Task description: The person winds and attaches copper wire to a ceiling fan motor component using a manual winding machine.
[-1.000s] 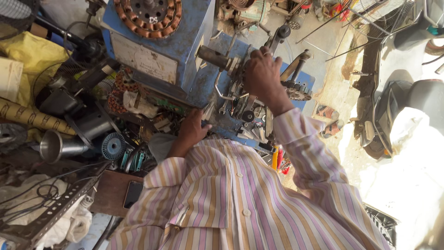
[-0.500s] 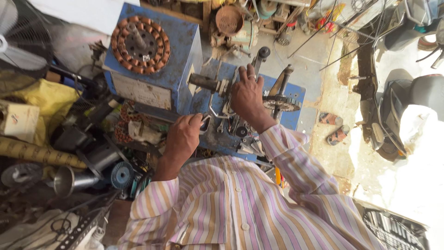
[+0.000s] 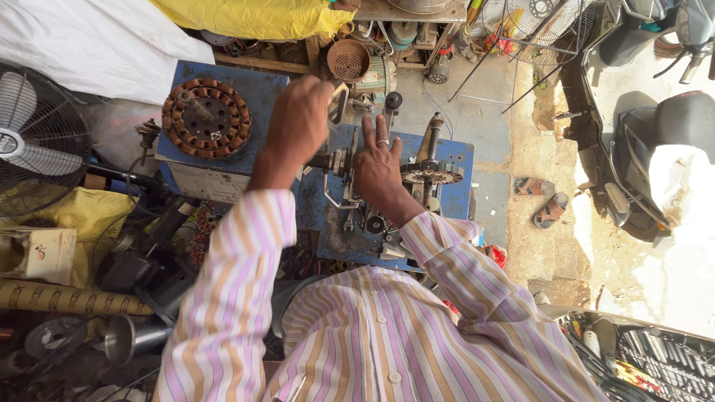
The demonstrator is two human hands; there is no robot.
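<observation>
Both hands at a blue coil-winding machine (image 3: 454,160), centre of frame.

Left hand (image 3: 299,123) is clenched around a crank handle (image 3: 339,103) at upper centre. Right hand (image 3: 377,170) lies flat, fingers released and spread, on the machine's spindle (image 3: 337,161) just beside a toothed gear (image 3: 430,176). A copper-wound stator (image 3: 205,117) sits on the blue housing at upper left; a black fan (image 3: 33,145) stands at far left.

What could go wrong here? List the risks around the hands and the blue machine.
1. The right hand lies flat beside the toothed gear; if the gear turns, fingers might get nipped.
2. The ring on that hand could catch on the shaft parts around it.
3. The left hand grips a handle close to the copper-wound stator; the loose striped cuff may snag on the blue machine.
</observation>
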